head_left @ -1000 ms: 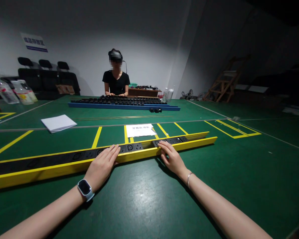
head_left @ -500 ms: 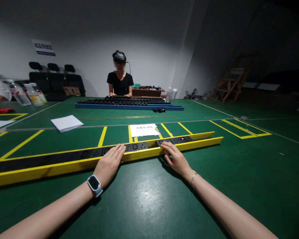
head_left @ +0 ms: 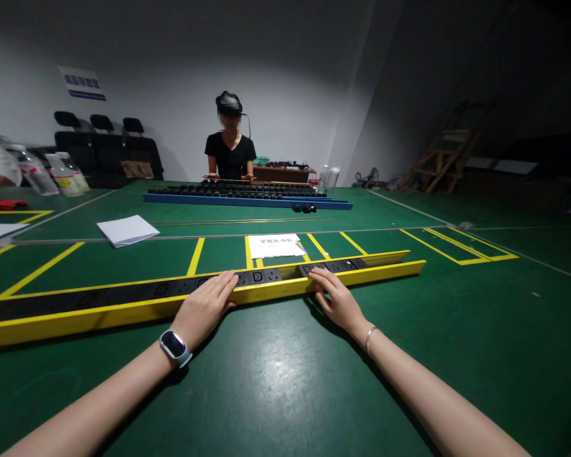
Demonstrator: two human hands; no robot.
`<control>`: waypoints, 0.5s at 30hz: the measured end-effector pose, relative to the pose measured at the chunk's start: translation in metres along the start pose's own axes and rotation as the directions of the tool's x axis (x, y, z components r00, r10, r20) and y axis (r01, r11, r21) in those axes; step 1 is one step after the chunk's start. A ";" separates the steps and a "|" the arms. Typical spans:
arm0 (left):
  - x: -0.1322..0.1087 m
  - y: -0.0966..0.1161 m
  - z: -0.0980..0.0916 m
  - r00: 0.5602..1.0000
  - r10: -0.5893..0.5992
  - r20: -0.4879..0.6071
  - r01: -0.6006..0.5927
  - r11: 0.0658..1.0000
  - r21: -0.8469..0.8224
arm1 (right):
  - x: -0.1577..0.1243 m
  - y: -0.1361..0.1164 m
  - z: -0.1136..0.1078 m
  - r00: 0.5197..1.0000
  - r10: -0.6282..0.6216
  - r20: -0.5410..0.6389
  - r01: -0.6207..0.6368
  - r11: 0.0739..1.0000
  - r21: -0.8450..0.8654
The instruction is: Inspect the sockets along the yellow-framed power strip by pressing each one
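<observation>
A long yellow rail [head_left: 361, 277] lies slantwise across the table, with black socket modules [head_left: 265, 275] set in its channel. My left hand [head_left: 204, 304] drapes over the near wall, fingers close together across the sockets and thumb on the near side. Farther right, my right hand [head_left: 335, 301] curls over the same wall, its fingertips at a socket module [head_left: 306, 270] and its thumb below on the near face. Between the hands, a gap in the row of modules shows in the channel. My fingers cover some of the modules.
Yellow tape marks the green table [head_left: 285, 381]. Beyond the rail lie a paper label [head_left: 276, 246], folded white paper [head_left: 127, 230] and thin rods [head_left: 247, 221]. Blue rails [head_left: 247, 202] with black modules stand before a person [head_left: 229, 152]. Bottles [head_left: 66, 174] are at left.
My left hand and wrist have shifted slightly left; the left part of the rail appears a little higher in view. My right hand is nearly still. The person opposite has lifted their hands slightly.
</observation>
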State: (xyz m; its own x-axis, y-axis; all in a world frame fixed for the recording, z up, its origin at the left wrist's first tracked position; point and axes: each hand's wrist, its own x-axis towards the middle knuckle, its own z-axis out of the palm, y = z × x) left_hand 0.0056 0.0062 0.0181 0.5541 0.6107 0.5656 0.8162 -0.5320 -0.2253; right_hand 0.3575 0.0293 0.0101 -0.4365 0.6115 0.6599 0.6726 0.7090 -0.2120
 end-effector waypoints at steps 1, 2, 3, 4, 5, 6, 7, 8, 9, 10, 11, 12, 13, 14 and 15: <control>0.000 -0.002 -0.002 1.000 -0.002 0.017 0.003 1.000 -0.008 | 0.000 0.001 0.000 1.000 -0.001 0.000 0.001 1.000 0.000; 0.000 -0.005 -0.003 0.999 -0.007 0.037 0.007 1.000 -0.018 | -0.001 0.002 0.000 1.000 -0.003 -0.001 0.003 1.000 0.001; 0.000 -0.011 -0.006 0.998 -0.020 0.066 0.022 0.999 -0.031 | -0.001 0.003 0.000 1.000 -0.006 -0.003 0.006 1.000 0.001; -0.001 -0.019 -0.009 0.993 -0.060 0.097 0.063 0.997 -0.033 | -0.001 0.004 0.001 1.000 -0.008 -0.007 0.008 1.000 0.001; -0.003 -0.029 -0.012 0.986 -0.090 0.144 0.097 0.994 -0.044 | -0.001 0.006 0.001 1.000 -0.008 -0.010 0.008 1.000 0.000; -0.005 -0.042 -0.016 0.970 -0.119 0.210 0.134 0.989 -0.060 | -0.001 0.007 0.002 1.000 -0.007 -0.014 0.007 1.000 -0.002; -0.008 -0.056 -0.021 0.940 -0.161 0.302 0.188 0.980 -0.064 | -0.001 0.008 0.002 1.000 -0.005 -0.019 0.005 1.000 -0.006; -0.011 -0.070 -0.026 0.886 -0.206 0.415 0.247 0.968 -0.047 | -0.001 0.009 0.003 1.000 -0.002 -0.023 0.002 1.000 -0.010; -0.014 -0.084 -0.032 0.810 -0.258 0.527 0.307 0.952 -0.006 | -0.001 0.010 0.003 1.000 -0.001 -0.026 0.000 1.000 -0.013; -0.017 -0.097 -0.037 0.724 -0.310 0.616 0.357 0.933 0.050 | -0.001 0.010 0.004 1.000 0.000 -0.028 0.000 1.000 -0.016; -0.019 -0.108 -0.042 0.655 -0.345 0.673 0.391 0.916 0.089 | -0.001 0.011 0.005 1.000 -0.001 -0.028 0.001 1.000 -0.018; -0.021 -0.116 -0.047 0.615 -0.345 0.709 0.410 0.908 0.087 | -0.001 0.010 0.005 1.000 -0.004 -0.027 0.004 1.000 -0.018; -0.022 -0.122 -0.051 0.614 -0.290 0.734 0.400 0.916 0.028 | -0.001 0.010 0.006 1.000 -0.008 -0.025 0.007 1.000 -0.018; -0.022 -0.125 -0.054 0.632 -0.271 0.726 0.396 0.918 -0.003 | 0.000 0.009 0.006 1.000 -0.012 -0.022 0.012 1.000 -0.019; -0.022 -0.126 -0.056 0.650 -0.257 0.715 0.388 0.922 -0.022 | 0.000 0.008 0.007 1.000 -0.017 -0.020 0.017 1.000 -0.019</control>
State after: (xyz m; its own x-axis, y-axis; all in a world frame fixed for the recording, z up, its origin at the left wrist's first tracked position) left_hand -0.1189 0.0268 0.0781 0.2674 0.9531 -0.1416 0.9635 -0.2661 0.0288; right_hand 0.3588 0.0374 0.0039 -0.4359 0.5923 0.6776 0.6763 0.7123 -0.1875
